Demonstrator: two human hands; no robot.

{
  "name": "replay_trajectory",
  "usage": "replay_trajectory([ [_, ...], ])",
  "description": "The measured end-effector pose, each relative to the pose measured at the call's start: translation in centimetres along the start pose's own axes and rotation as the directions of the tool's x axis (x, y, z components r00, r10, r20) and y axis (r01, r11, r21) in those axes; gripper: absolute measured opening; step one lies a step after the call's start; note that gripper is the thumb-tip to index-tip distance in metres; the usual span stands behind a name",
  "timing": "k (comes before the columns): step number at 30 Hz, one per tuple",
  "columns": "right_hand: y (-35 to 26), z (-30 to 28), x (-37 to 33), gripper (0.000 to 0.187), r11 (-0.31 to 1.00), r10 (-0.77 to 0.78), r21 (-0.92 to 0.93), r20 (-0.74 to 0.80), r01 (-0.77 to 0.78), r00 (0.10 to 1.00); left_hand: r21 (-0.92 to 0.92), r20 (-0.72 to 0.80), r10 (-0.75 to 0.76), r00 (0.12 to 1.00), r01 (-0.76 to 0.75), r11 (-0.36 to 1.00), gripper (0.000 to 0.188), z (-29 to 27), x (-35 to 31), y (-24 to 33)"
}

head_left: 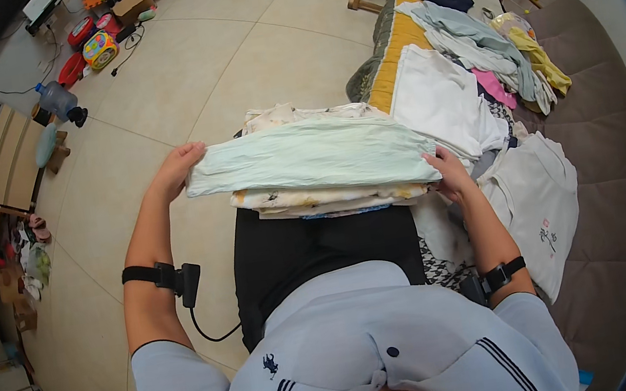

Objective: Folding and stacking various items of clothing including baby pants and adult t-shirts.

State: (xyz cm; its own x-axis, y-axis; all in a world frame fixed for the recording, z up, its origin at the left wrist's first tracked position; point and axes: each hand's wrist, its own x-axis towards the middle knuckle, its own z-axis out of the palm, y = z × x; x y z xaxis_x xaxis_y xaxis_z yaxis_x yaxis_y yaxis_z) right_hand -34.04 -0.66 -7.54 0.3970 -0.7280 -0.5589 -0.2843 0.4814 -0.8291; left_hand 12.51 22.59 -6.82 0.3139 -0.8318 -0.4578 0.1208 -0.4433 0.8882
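A pair of pale green pants (307,156), folded lengthwise into a long strip, lies across a stack of folded clothes (329,194) on my lap. At the strip's left end, my left hand (185,163) grips the fabric between thumb and fingers. My right hand (450,172) pinches the other end, where the cloth looks gathered. The left end juts out past the stack. Patterned cream cloth shows beneath the strip on its near and far sides; most of the stack is covered.
To my right, a brown sofa (598,153) bears a white garment (432,97), a white shirt (536,198) and a grey-green garment (479,33) in a loose heap. Toys (99,49) and a water bottle (57,100) stand on the tiled floor at far left.
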Motion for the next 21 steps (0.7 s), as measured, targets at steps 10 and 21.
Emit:
replay_trajectory([
  [10, -6.1, 3.6, 1.4, 0.036, 0.488, -0.744, -0.597, 0.097, 0.637, 0.661, -0.414, -0.046, -0.053, 0.998, 0.029, 0.910, 0.040, 3.0, -2.3, -1.9],
  [21, -3.9, 14.0, 0.9, 0.037, -0.029, -0.648, -0.633, 0.601, 0.774, 0.468, -0.531, -0.154, -0.141, 0.978, 0.038, 0.847, 0.026, 4.3, -3.7, -6.5],
])
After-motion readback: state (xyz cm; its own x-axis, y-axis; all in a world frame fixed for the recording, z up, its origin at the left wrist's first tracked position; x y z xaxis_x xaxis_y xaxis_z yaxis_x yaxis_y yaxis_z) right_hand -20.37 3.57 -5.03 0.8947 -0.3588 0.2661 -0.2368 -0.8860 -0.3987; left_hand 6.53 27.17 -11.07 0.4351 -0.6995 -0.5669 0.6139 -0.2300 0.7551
